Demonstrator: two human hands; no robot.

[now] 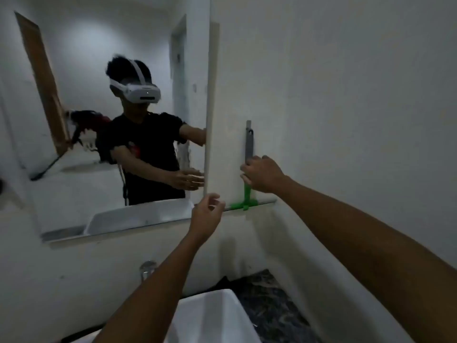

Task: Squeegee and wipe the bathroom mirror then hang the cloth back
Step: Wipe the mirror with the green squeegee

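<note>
The squeegee [248, 194] hangs upright on the white wall just right of the mirror [99, 120], grey handle up, green neck and blade at the bottom. My right hand [262, 173] is wrapped around the middle of its handle. My left hand [206, 214] hovers by the mirror's lower right corner, fingers apart, holding nothing. The mirror reflects a person in a black shirt wearing a white headset, both arms reaching forward. No cloth is visible.
A white basin [210, 318] sits below my arms, with a chrome tap [147, 268] at the wall behind it. A dark patterned countertop [269, 305] lies right of the basin. Bare white wall [346, 120] fills the right side.
</note>
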